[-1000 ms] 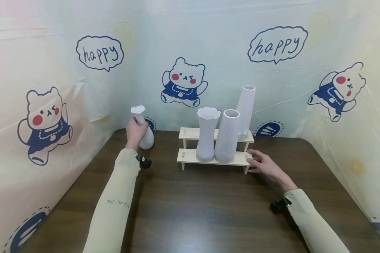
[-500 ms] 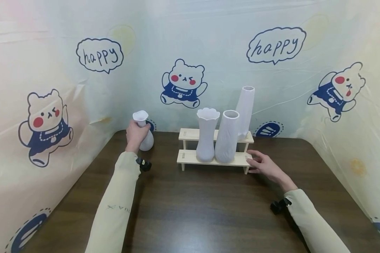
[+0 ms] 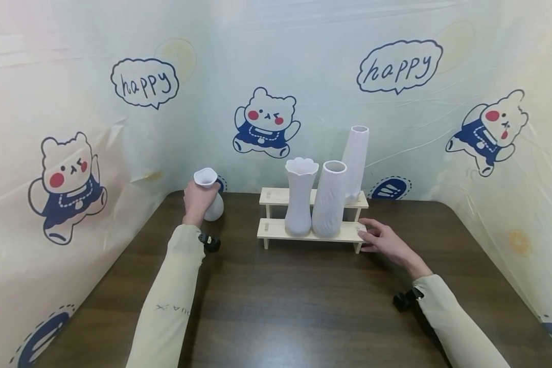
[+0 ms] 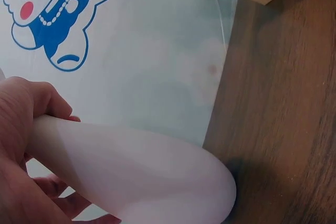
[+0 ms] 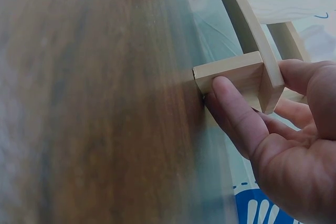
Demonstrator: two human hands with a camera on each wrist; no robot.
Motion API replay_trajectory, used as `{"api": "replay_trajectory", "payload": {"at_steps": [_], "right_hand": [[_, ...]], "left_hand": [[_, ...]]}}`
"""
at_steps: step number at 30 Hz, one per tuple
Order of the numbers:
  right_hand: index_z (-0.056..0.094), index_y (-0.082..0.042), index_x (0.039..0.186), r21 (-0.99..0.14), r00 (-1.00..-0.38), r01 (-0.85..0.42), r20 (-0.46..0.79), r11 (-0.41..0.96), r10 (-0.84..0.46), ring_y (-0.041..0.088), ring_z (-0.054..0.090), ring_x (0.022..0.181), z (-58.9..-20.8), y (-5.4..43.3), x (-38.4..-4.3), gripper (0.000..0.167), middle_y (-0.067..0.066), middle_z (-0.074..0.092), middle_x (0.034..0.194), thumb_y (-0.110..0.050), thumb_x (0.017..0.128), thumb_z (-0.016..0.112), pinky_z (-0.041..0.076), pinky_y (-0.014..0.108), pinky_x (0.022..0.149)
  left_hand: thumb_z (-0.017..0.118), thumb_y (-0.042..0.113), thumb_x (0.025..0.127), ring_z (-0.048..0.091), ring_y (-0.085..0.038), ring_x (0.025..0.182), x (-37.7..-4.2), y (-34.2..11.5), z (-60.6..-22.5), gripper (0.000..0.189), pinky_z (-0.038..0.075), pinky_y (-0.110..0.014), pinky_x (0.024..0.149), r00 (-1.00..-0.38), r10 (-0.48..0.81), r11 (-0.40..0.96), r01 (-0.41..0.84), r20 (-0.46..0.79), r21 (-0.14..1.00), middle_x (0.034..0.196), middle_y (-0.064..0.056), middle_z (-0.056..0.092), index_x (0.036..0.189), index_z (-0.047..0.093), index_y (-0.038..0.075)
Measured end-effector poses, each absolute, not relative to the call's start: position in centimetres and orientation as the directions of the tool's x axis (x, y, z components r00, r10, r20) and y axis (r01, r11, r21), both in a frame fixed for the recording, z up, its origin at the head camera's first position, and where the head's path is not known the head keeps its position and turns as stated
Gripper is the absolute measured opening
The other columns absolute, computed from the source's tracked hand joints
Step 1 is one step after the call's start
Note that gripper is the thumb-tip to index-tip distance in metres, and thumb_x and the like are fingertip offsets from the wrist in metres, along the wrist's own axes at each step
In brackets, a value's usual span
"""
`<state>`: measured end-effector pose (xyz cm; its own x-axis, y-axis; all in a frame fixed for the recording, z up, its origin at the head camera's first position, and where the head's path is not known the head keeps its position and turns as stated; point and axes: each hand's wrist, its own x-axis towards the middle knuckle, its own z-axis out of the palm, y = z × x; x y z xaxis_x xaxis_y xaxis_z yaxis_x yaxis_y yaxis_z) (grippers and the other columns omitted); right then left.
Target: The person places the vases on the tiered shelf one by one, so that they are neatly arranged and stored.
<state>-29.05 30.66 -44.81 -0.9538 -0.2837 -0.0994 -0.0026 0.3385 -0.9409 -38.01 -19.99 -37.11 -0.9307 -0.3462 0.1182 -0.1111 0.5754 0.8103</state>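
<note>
My left hand (image 3: 197, 202) grips a white vase (image 3: 215, 208) with a flared, wavy mouth round its narrow neck at the table's back left. In the left wrist view the rounded body of this vase (image 4: 152, 171) reaches down to the tabletop. My right hand (image 3: 386, 241) holds the right end of a two-step wooden display rack (image 3: 272, 228); in the right wrist view its fingers (image 5: 239, 114) lie against the leg and shelf edge. On the front step stand a scallop-rimmed white vase (image 3: 300, 197) and a round-mouthed textured one (image 3: 329, 204). A taller white vase (image 3: 357, 158) stands on the back step.
The dark wooden table (image 3: 276, 296) runs back to a pale curtain (image 3: 322, 66) printed with bears and "happy" bubbles, which also encloses both sides. Each wrist wears a small black camera, such as the left camera (image 3: 210, 242).
The vase in my left hand has tipped more upright, its mouth coming lower and slightly right. My left hand turned with it; my right hand keeps its place on the rack.
</note>
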Motion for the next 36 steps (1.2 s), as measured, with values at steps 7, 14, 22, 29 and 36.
{"api": "replay_trajectory", "payload": {"at_steps": [7, 14, 22, 29, 36], "right_hand": [[0.028, -0.006, 0.151, -0.939, -0.953, 0.004, -0.108, 0.345, -0.282, 0.026, 0.063, 0.104, -44.7, 30.7, -29.1, 0.064, 0.033, 0.048, 0.131, -0.029, 0.099, 0.057, 0.059, 0.044, 0.087], [0.028, -0.007, 0.151, -0.938, -0.953, -0.002, -0.103, 0.345, -0.285, 0.026, 0.063, 0.104, -44.8, 30.8, -29.2, 0.065, 0.033, 0.048, 0.131, -0.031, 0.099, 0.058, 0.058, 0.045, 0.088], [0.028, -0.007, 0.152, -0.935, -0.953, -0.005, -0.104, 0.354, -0.286, 0.026, 0.063, 0.104, -45.0, 30.9, -29.3, 0.065, 0.033, 0.048, 0.132, -0.031, 0.099, 0.058, 0.058, 0.045, 0.088], [0.028, -0.007, 0.151, -0.934, -0.952, -0.006, -0.104, 0.357, -0.287, 0.026, 0.063, 0.104, -45.0, 30.8, -29.2, 0.064, 0.033, 0.047, 0.132, -0.030, 0.100, 0.057, 0.058, 0.045, 0.088], [0.028, -0.007, 0.152, -0.931, -0.954, 0.000, -0.109, 0.364, -0.279, 0.026, 0.063, 0.104, -44.9, 30.8, -29.2, 0.064, 0.033, 0.047, 0.133, -0.030, 0.100, 0.057, 0.058, 0.044, 0.088]], "left_hand": [[0.059, 0.053, 0.088, 0.054, -0.041, 0.126, -38.2, -19.6, -37.2, 0.072, 0.045, -0.060, 0.103, -0.927, -0.346, 0.562, -0.082, 0.144, 0.823, 0.138, -0.020, 0.055, 0.138, 0.046, 0.004], [0.060, 0.048, 0.090, 0.056, -0.037, 0.123, -38.0, -18.7, -36.8, 0.063, 0.046, -0.057, 0.103, -0.926, -0.326, 0.530, -0.012, 0.191, 0.848, 0.135, -0.019, 0.058, 0.137, 0.049, 0.007], [0.064, 0.047, 0.089, 0.059, -0.034, 0.119, -37.8, -17.6, -35.5, 0.060, 0.047, -0.056, 0.102, -0.922, -0.330, 0.499, 0.013, 0.203, 0.867, 0.131, -0.016, 0.061, 0.132, 0.054, 0.006], [0.064, 0.047, 0.088, 0.060, -0.034, 0.116, -37.6, -16.6, -34.5, 0.061, 0.047, -0.057, 0.101, -0.926, -0.326, 0.505, -0.001, 0.189, 0.863, 0.128, -0.018, 0.062, 0.132, 0.053, 0.006], [0.063, 0.046, 0.088, 0.060, -0.034, 0.115, -37.2, -15.9, -33.3, 0.060, 0.047, -0.059, 0.101, -0.928, -0.309, 0.513, 0.023, 0.209, 0.858, 0.129, -0.018, 0.061, 0.132, 0.052, 0.007]]}}
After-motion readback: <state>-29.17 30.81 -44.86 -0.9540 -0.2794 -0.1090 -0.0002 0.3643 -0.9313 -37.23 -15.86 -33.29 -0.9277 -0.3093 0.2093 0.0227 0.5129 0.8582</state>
